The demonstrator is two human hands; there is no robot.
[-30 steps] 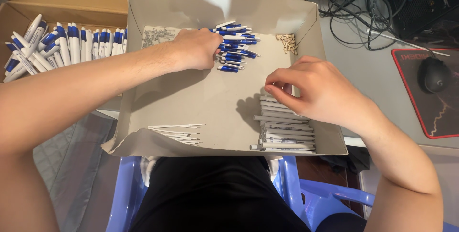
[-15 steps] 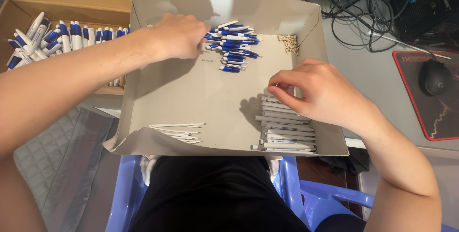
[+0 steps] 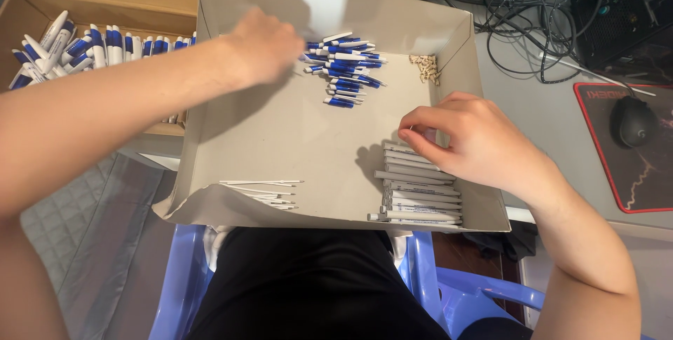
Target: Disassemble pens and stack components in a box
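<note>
A shallow cardboard tray (image 3: 280,137) lies across my lap. My left hand (image 3: 263,45) hovers over its far left part, just left of a pile of blue-and-white pen pieces (image 3: 347,73). That hand is blurred and its fingers are curled away from the camera, so whatever is inside them is hidden. My right hand (image 3: 470,140) rests on a stack of pale grey pen barrels (image 3: 420,196) at the tray's near right, fingertips pinched on the top barrel. Thin white refills (image 3: 263,193) lie at the near left.
A small heap of springs (image 3: 424,66) sits in the tray's far right corner. A cardboard box of assembled blue-and-white pens (image 3: 84,49) stands to the left. On the right are a black mouse (image 3: 633,120) on a mouse pad (image 3: 631,186) and tangled cables (image 3: 533,10).
My left hand has lifted off the blue-and-white pile and moved left toward the box of pens. My right hand has stayed on the grey barrels.
</note>
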